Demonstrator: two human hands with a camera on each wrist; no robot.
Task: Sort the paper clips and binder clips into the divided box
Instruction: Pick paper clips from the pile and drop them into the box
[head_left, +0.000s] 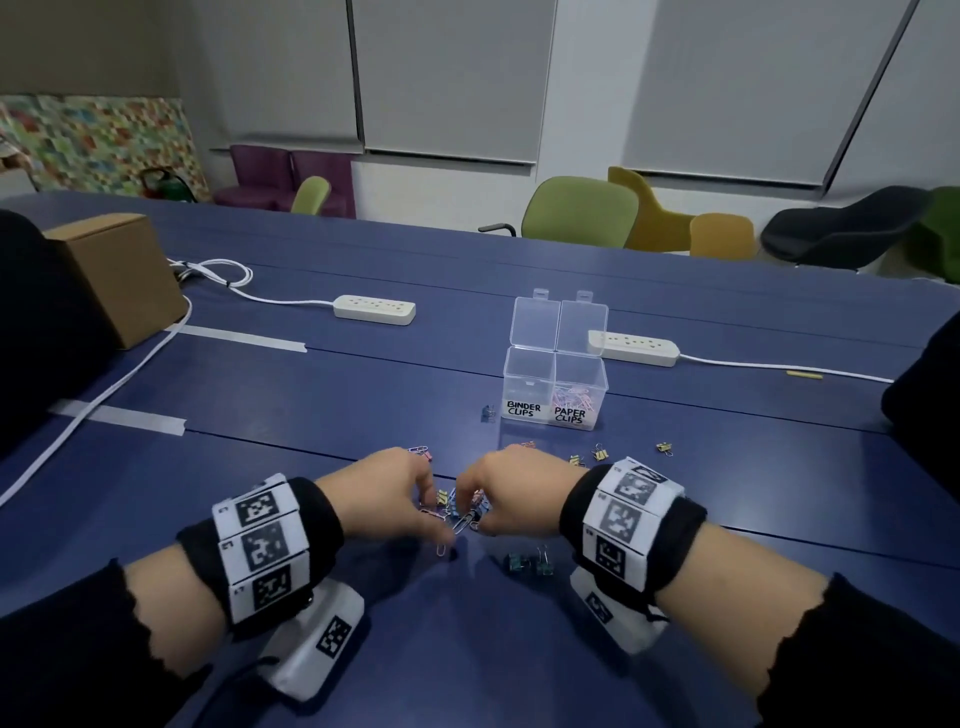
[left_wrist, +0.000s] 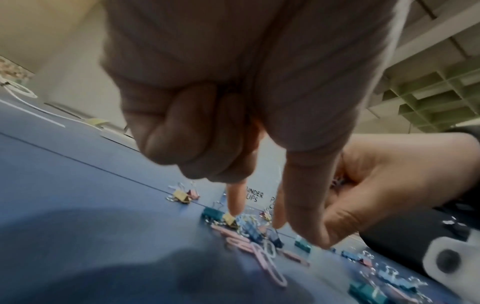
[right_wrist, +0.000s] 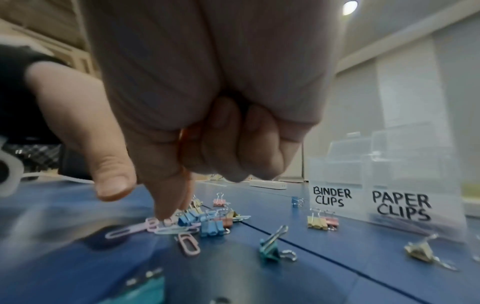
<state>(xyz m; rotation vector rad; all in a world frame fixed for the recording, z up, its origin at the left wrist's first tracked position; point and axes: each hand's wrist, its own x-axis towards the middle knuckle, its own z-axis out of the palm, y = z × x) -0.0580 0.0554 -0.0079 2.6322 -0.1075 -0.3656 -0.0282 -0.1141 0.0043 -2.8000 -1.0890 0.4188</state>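
A clear divided box (head_left: 525, 382) stands open mid-table, labelled BINDER CLIPS on the left and PAPER CLIPS on the right (right_wrist: 401, 204). Pastel paper clips (head_left: 575, 397) lie in the right compartment. A mixed pile of clips (head_left: 457, 512) lies between my hands. My left hand (left_wrist: 276, 225) reaches into the pile with index finger and thumb apart and its outer fingers curled. My right hand (right_wrist: 141, 203) pinches at a pink paper clip (right_wrist: 135, 227), and its curled fingers hold more paper clips. Loose binder clips lie around: green (head_left: 524, 564), yellow (head_left: 600, 454), blue (head_left: 487, 413).
Two white power strips (head_left: 374, 310) (head_left: 634, 348) with cables lie behind the box. A cardboard box (head_left: 119, 275) stands at the far left, with grey tape strips (head_left: 119, 418) on the blue table. Chairs (head_left: 582, 210) line the far edge.
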